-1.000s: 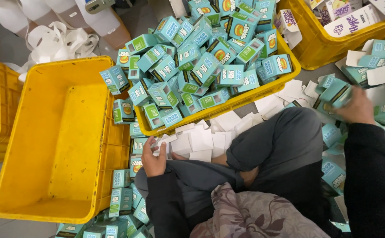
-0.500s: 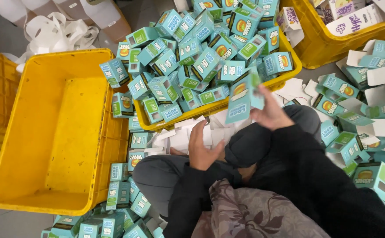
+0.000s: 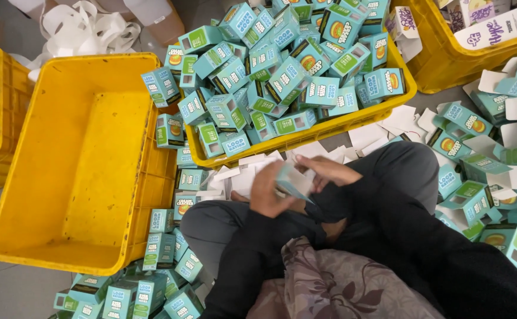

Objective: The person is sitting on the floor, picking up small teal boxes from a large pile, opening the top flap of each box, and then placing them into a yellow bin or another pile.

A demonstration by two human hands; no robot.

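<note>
Both my hands meet over my lap on one small teal carton (image 3: 294, 182), which is partly folded and blurred. My left hand (image 3: 267, 192) grips it from the left side. My right hand (image 3: 324, 171) holds its right end, fingers curled over the top. Just beyond my hands lies a heap of flat white and teal carton blanks (image 3: 243, 174) on the floor. I sit cross-legged in dark trousers and dark sleeves.
A big yellow crate (image 3: 81, 165) stands to my left. A second yellow crate (image 3: 341, 124) ahead is heaped with folded teal cartons (image 3: 288, 71). More cartons (image 3: 152, 283) lie by my left knee and at right (image 3: 483, 171). Another yellow bin (image 3: 447, 65) sits far right.
My right hand brought a teal carton from the right-hand pile to my lap. My left hand came up to meet it, and both now hold it low and close together.
</note>
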